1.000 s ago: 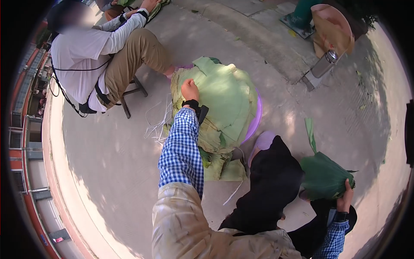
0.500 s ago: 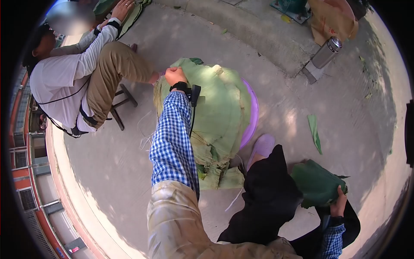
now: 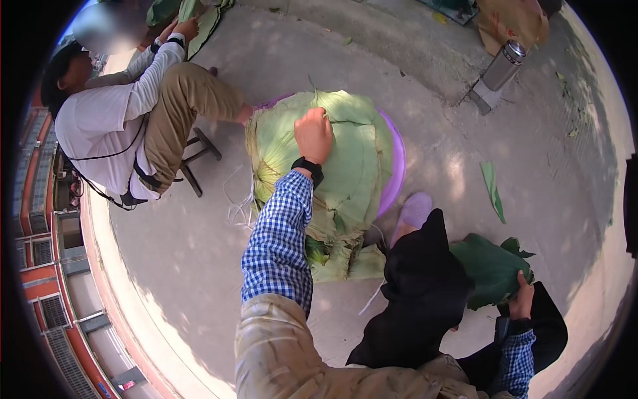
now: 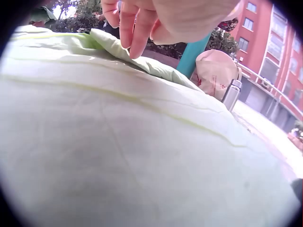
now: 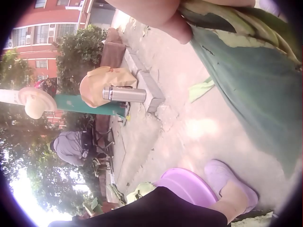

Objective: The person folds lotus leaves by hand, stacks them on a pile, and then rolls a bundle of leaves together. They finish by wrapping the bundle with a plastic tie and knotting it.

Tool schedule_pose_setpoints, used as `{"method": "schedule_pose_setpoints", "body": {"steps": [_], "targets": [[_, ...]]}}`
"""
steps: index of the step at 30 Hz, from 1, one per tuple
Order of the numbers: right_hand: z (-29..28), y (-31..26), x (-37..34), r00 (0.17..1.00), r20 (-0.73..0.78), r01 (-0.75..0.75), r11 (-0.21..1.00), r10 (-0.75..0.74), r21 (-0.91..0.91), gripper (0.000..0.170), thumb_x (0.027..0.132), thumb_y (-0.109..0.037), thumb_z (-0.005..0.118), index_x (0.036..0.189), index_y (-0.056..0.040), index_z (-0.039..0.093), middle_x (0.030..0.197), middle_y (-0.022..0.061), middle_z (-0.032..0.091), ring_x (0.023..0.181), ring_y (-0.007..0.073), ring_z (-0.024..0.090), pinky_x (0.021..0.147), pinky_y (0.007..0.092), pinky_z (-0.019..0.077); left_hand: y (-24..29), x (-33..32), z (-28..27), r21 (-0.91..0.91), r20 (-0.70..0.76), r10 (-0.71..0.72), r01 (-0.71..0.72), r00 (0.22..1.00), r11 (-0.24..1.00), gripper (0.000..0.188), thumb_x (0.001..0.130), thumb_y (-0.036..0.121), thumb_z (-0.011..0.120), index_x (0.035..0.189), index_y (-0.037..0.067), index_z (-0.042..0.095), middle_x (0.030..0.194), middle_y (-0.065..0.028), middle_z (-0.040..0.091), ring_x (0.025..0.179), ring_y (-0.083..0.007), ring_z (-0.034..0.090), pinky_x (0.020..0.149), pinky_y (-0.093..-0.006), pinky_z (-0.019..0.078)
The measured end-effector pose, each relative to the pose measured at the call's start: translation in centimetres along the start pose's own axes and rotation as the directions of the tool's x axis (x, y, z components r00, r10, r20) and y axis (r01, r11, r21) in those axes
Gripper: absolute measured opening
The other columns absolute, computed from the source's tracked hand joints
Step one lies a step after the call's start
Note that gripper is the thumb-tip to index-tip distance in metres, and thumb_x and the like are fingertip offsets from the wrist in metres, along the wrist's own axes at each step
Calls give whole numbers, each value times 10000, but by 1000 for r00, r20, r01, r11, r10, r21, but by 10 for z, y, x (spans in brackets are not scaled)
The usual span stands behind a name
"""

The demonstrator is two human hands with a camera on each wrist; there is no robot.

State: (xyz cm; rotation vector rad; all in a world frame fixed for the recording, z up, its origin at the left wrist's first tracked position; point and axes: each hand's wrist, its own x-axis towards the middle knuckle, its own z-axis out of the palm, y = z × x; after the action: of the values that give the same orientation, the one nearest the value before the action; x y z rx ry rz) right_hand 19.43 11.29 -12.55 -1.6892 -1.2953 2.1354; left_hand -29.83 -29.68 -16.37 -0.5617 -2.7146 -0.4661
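A pile of large pale green lotus leaves (image 3: 359, 159) covers a purple basin (image 3: 397, 166) in front of me. My left hand (image 3: 314, 136) is over the upper middle of the pile, its fingers bent down and pinching the top leaf's edge. In the left wrist view the fingertips (image 4: 136, 49) meet a raised fold of that pale leaf (image 4: 118, 123); the thumb's grip is hidden. At the lower right, beside my knee, my right hand (image 3: 523, 299) grips a dark green folded lotus leaf (image 3: 488, 269). That leaf (image 5: 255, 90) hangs broad and flat in the right wrist view.
A loose green leaf strip (image 3: 493, 193) lies on the pavement to the right. Beyond it stand a steel flask (image 3: 504, 65) and a tan bag (image 3: 508, 23). At left, another person (image 3: 106, 113) sits on a stool (image 3: 193, 159) handling leaves. White strings (image 3: 242, 199) lie left of the pile.
My left hand has moved right across the pile from its left edge, and the top leaf now shows a fold beside it. The strip at right has separated from the dark leaf since the first frame.
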Motion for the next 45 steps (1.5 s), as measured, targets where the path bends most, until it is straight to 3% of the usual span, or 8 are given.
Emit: {"method": "schedule_pose_setpoints", "body": {"steps": [12, 20, 21, 24, 28, 30, 34, 45], "targets": [[-22, -1, 8, 1000, 11, -22, 999, 22, -29, 417, 924, -203, 602, 1262, 14, 488, 1226, 140, 570, 1089, 288, 581, 925, 440, 482, -46, 95, 57, -123, 132, -686, 698, 716, 705, 238, 738, 220, 681, 883, 32, 703, 934, -201, 680, 874, -338, 655, 814, -409, 508], [-22, 0, 16, 998, -8, -59, 998, 59, 23, 429, 921, -209, 609, 1273, 2, 483, 1221, 136, 563, 1096, 291, 566, 910, 439, 473, -96, 43, 1, -956, 226, -954, 232, 195, -179, 140, 726, -50, 601, 825, 32, 546, 753, -91, 585, 627, -199, 564, 611, -329, 493], [-21, 3, 16, 998, -7, -62, 998, 63, 32, 429, 921, -209, 609, 1273, 2, 483, 1221, 136, 563, 1096, 291, 566, 910, 439, 473, -159, 3, 29, -730, -54, -768, 500, 638, 466, 150, 744, -49, 605, 858, 19, 533, 811, -115, 600, 681, -238, 597, 665, -375, 533], [-9, 3, 8, 997, 24, -75, 997, 75, 20, 431, 920, -207, 610, 1273, 2, 482, 1221, 136, 564, 1091, 291, 570, 906, 441, 476, -135, -38, -29, 68, 83, -609, 605, 789, 793, 209, 827, 188, 642, 981, 52, 680, 903, -152, 695, 854, -289, 667, 780, -387, 524], [-1, 3, -2, 996, 18, -82, 997, 82, 13, 424, 921, -205, 607, 1268, 5, 485, 1219, 139, 566, 1082, 289, 578, 898, 439, 485, -128, -55, -27, 74, 144, -636, 633, 758, 771, 267, 862, 279, 584, 903, 36, 687, 858, -168, 689, 855, -319, 664, 793, -391, 515], [0, 2, -3, 996, 20, -86, 996, 86, 13, 419, 923, -203, 603, 1266, 7, 486, 1219, 140, 567, 1077, 287, 581, 896, 437, 487, -128, -42, -10, -909, 240, -966, 328, -99, -259, 193, 856, 185, 576, 878, -3, 617, 793, -201, 663, 799, -379, 650, 757, -444, 509], [-4, -3, -8, 998, 45, -52, 998, 51, 30, 406, 931, -194, 591, 1266, 9, 486, 1219, 142, 569, 1081, 284, 582, 898, 431, 488, -119, -62, -48, -30, -426, -684, 746, 592, 665, 264, 741, 26, 600, 1002, 25, 559, 955, -177, 611, 903, -380, 591, 784, -472, 467], [-2, 18, -14, 1000, 14, -10, 1000, 10, 20, 394, 924, -213, 602, 1240, -1, 504, 1189, 126, 589, 1047, 279, 603, 881, 431, 504, -145, -29, -60, -98, -133, -597, 589, 791, 802, 175, 743, 49, 622, 913, 43, 663, 944, -136, 655, 895, -290, 632, 754, -381, 491]]}}
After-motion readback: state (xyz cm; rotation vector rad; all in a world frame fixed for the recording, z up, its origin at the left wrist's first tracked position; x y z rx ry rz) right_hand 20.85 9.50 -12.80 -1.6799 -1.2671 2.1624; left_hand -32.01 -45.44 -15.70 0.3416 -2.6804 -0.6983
